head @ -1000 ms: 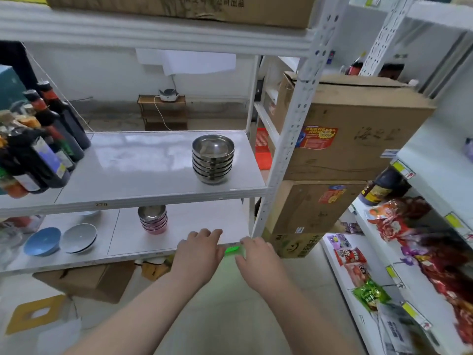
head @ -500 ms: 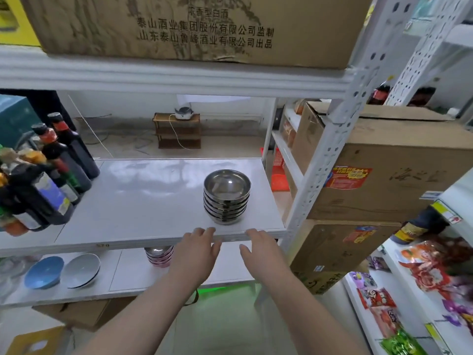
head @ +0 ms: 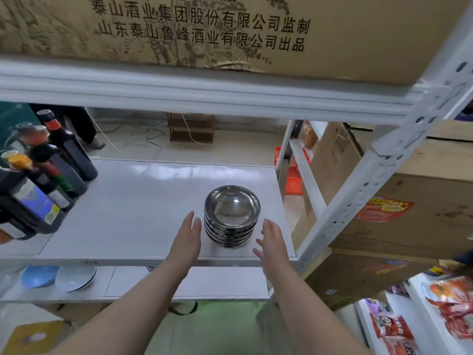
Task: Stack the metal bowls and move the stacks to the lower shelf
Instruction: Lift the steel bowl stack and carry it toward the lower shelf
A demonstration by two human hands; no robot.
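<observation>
A stack of several metal bowls (head: pixel 231 217) stands on the white middle shelf (head: pixel 143 208), near its front right corner. My left hand (head: pixel 186 239) is open just left of the stack, fingers straight, a small gap from the bowls. My right hand (head: pixel 272 242) is open just right of the stack, also apart from it. Both hands hold nothing. The lower shelf (head: pixel 220 283) lies below, and my left forearm hides most of the second bowl stack there.
Dark sauce bottles (head: pixel 43 175) crowd the middle shelf's left end. A blue bowl (head: pixel 38 276) and a white bowl (head: pixel 75 278) sit on the lower shelf at left. A white perforated upright (head: pixel 378 170) stands right of the stack, with cardboard boxes (head: pixel 409 213) behind. A large carton (head: pixel 230 29) rests overhead.
Both hands have risen from below the shelf edge and spread to either side of the bowl stack. The view has moved closer and tilted up.
</observation>
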